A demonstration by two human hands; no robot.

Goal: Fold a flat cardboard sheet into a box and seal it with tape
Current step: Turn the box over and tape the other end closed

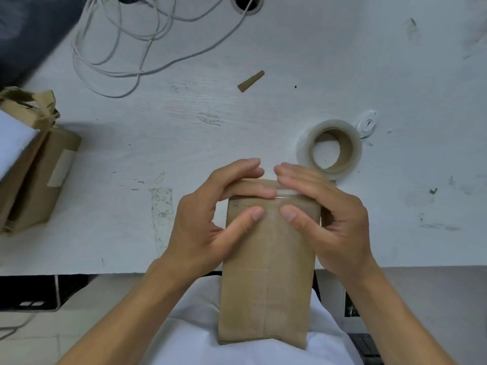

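Got the box standing at the tabletop edge, both grips pinching its far end: left hand, right hand, thumbs on the face. Tape roll sits just beyond.

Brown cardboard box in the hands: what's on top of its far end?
On the brown cardboard box, a clear tape strip under both thumbs; left hand and right hand cover the strip's ends.
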